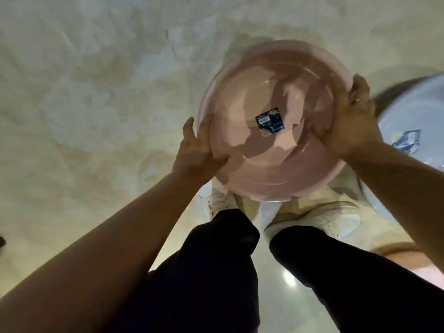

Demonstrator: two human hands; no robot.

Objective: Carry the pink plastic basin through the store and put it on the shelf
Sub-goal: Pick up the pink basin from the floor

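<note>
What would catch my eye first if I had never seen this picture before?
The pink basin fills the middle of the view, held over the pale floor with the left hand and right hand gripping opposite sides of its rim. A small dark label sits in its centre. At the right edge lies a blurred white basin, and below are the person's black trousers and pale shoes.
</note>
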